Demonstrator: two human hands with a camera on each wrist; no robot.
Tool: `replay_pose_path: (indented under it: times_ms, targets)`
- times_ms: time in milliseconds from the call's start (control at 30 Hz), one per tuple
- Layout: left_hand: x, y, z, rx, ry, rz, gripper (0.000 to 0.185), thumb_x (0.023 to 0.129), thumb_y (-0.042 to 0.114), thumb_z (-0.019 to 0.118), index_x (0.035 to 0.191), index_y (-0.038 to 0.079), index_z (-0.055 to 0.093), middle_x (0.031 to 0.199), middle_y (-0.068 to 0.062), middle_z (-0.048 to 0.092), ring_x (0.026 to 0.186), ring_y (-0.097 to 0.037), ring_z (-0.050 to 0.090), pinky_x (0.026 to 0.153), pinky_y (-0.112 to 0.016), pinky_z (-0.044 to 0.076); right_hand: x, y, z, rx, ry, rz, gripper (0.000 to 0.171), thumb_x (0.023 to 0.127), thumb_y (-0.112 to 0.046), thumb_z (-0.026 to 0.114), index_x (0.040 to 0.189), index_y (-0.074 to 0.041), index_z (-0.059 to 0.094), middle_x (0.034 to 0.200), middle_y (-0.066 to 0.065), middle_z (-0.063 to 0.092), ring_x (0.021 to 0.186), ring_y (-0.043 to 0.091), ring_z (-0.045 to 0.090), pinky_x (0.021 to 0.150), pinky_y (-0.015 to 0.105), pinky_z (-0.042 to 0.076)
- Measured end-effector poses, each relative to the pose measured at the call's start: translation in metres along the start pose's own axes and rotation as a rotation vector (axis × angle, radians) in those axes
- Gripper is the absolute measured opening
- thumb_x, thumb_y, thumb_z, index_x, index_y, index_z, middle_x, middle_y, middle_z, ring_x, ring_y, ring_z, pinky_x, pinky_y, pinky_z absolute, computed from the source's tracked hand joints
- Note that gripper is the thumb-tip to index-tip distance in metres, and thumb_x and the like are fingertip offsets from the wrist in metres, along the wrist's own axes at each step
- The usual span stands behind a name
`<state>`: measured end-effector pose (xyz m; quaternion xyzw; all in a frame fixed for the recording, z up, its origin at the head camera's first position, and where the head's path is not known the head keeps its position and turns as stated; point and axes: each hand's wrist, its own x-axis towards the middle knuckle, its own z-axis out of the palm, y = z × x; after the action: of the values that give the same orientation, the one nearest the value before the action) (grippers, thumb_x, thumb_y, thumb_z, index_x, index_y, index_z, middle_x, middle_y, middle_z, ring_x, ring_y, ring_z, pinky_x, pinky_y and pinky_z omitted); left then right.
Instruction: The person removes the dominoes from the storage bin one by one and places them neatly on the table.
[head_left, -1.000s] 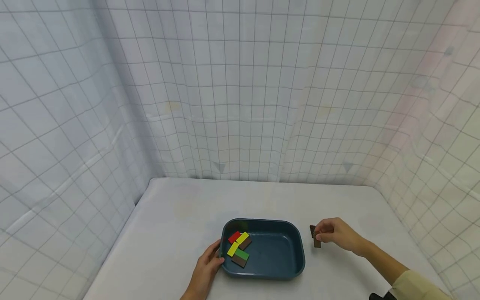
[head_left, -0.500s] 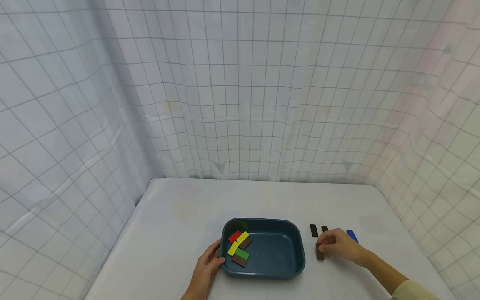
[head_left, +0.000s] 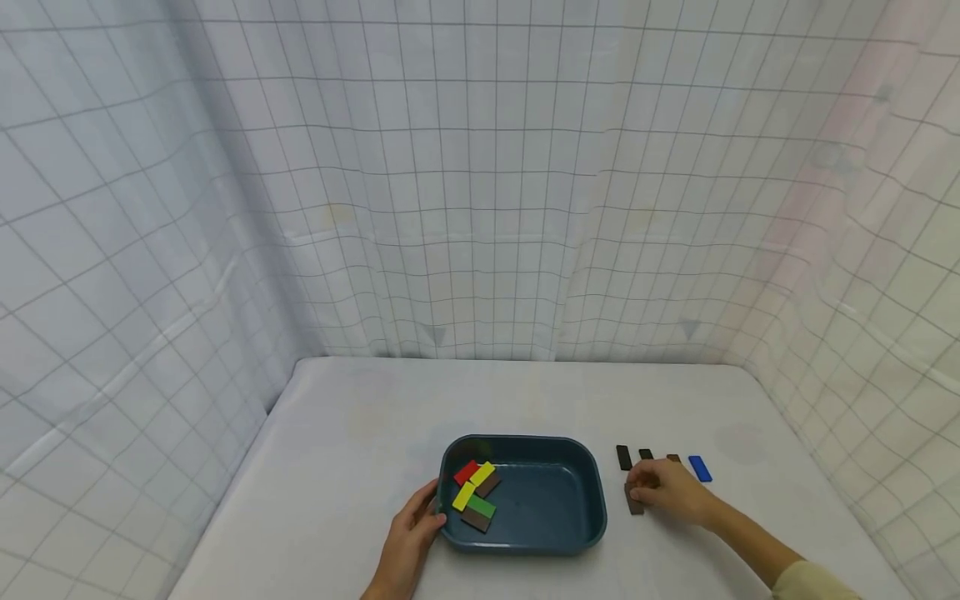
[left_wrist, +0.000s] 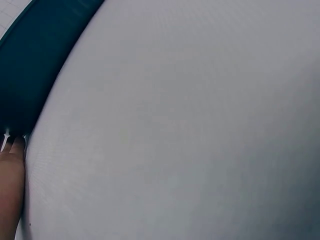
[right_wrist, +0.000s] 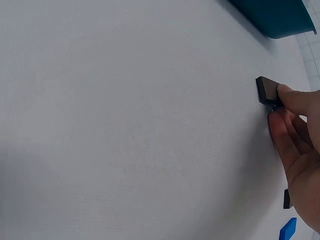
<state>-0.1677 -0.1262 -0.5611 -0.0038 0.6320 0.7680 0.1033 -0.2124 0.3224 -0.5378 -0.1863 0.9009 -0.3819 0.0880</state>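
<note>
- Two hands are seen: the right hand (head_left: 671, 492) is curled over a brown block (head_left: 633, 500) and pinches it between thumb and fingertips, the block lying on the table (head_left: 360, 433) just right of the tray.
- The left hand (head_left: 411, 533) rests against the near left corner of one dark teal tray (head_left: 577, 500), fingers laid on its outer wall; whether they are curled round the rim cannot be told.
- In the right wrist view the pinched block (right_wrist: 266, 90) is half covered by the fingertips (right_wrist: 292, 97), so only its far end is seen.
- In the left wrist view only a sliver of the left hand (left_wrist: 11, 185) and a strip of tray wall (left_wrist: 35, 65) are shown; the rest is bare table.
- Just beyond the right hand four small blocks are laid in a row: two dark ones (head_left: 624, 457) (head_left: 646, 454), one brown one (head_left: 673, 458) partly hidden by the knuckles, and one blue block (head_left: 700, 468).
- Inside the tray, in its left end, six blocks are counted: one red (head_left: 466, 472), two yellow (head_left: 483, 474) (head_left: 463, 497), one green (head_left: 483, 506) and two brown (head_left: 477, 520) (head_left: 491, 485), some overlapping so that their edges are hard to separate.
- Both forearms enter from the lower edge; the right sleeve (head_left: 813, 583) is cut off at the corner.
</note>
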Motion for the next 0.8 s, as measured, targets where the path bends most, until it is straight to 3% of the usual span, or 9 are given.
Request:
replay_pose_path:
  times_ms: [200,400,800]
  targets:
    - [-0.001,0.0,0.0,-0.008,0.006,-0.008,0.062,0.101,0.005,0.053,0.157,-0.009,0.03,0.164,-0.031,0.022,0.15,-0.044,0.026,0.112,-0.038,0.041,-0.003,0.002,0.005,-0.058,0.072,-0.061,0.011,0.092,-0.005,0.076,0.101,-0.008,0.07,0.094,-0.004,0.067,0.084,0.009,0.062,0.071,0.026,0.057]
    - [-0.002,0.001,0.0,-0.005,0.004,-0.005,0.061,0.101,0.006,0.053,0.157,-0.008,0.031,0.164,-0.03,0.023,0.15,-0.043,0.027,0.112,-0.037,0.041,-0.004,-0.003,0.008,-0.067,0.099,-0.08,0.01,0.092,-0.001,0.076,0.097,-0.006,0.069,0.094,0.007,0.068,0.085,0.01,0.063,0.072,0.026,0.058]
    - [-0.003,0.001,0.001,0.011,0.019,-0.019,0.061,0.1,0.008,0.055,0.156,-0.005,0.036,0.163,-0.027,0.027,0.149,-0.042,0.031,0.115,-0.044,0.038,-0.003,-0.007,0.015,-0.138,0.232,-0.066,0.014,0.09,0.001,0.076,0.094,-0.011,0.07,0.092,-0.006,0.066,0.081,0.007,0.063,0.07,0.025,0.059]
